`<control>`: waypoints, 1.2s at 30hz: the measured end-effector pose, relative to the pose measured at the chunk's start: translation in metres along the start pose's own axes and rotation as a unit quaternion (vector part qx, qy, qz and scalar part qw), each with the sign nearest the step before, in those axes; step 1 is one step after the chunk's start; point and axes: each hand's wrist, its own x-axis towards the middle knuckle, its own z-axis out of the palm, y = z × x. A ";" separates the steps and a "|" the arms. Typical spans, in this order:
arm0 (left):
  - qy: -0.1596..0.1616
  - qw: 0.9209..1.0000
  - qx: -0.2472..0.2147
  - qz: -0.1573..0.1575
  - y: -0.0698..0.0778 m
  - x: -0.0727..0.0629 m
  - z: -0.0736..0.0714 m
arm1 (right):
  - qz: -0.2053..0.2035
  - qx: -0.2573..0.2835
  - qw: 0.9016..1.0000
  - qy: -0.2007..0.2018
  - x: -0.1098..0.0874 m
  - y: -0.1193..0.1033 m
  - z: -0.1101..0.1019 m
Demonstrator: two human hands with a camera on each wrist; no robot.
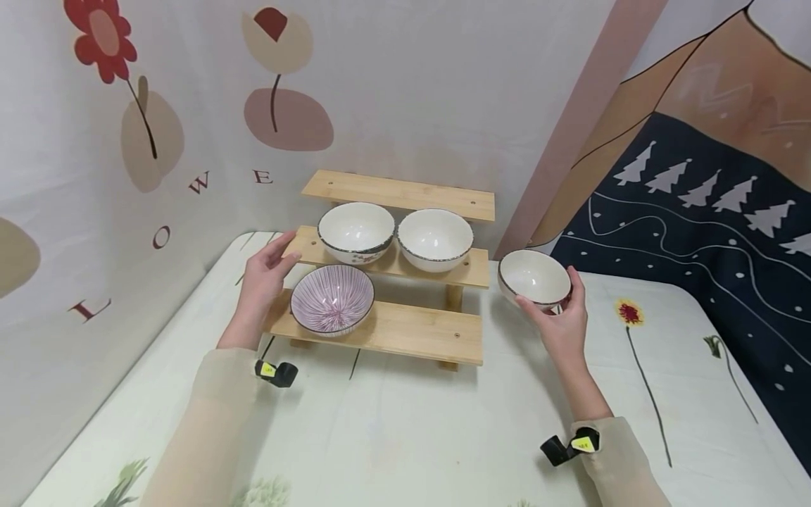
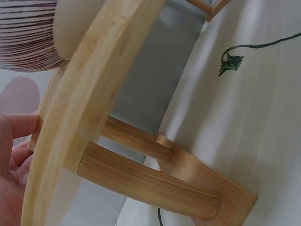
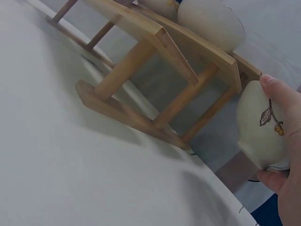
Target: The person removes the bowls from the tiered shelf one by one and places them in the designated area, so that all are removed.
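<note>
My right hand (image 1: pixel 564 317) holds a white bowl (image 1: pixel 535 276) with a dark rim, off the right side of a three-tier wooden shelf (image 1: pixel 418 331). In the right wrist view, the thumb and fingers grip that bowl (image 3: pixel 256 127), whose outside shows a leaf and yellow berries. My left hand (image 1: pixel 262 278) grips the left end of the middle tier; its fingertips (image 2: pixel 26 125) meet the board's edge in the left wrist view. Two more white bowls, a left one (image 1: pixel 356 229) and a right one (image 1: pixel 435 236), stand side by side on the middle tier. A purple-striped bowl (image 1: pixel 332 299) sits on the bottom tier's left.
The shelf's top tier (image 1: pixel 405 193) stands close to a printed cloth wall (image 1: pixel 443 105). Dark cloth with white trees (image 1: pixel 697 211) hangs at the right. A pale floral cloth (image 1: pixel 393 436) covers the table.
</note>
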 end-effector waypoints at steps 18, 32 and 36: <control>0.001 1.000 0.006 0.001 0.005 -0.003 0.000 | 0.003 -0.003 1.000 0.002 0.007 0.013 0.004; -0.001 1.000 -0.006 0.007 0.005 -0.004 0.000 | 0.037 -0.046 0.998 -0.018 0.011 0.027 0.007; 0.000 1.000 -0.009 0.007 0.006 -0.005 0.000 | 0.047 -0.054 0.997 -0.029 0.011 0.028 0.007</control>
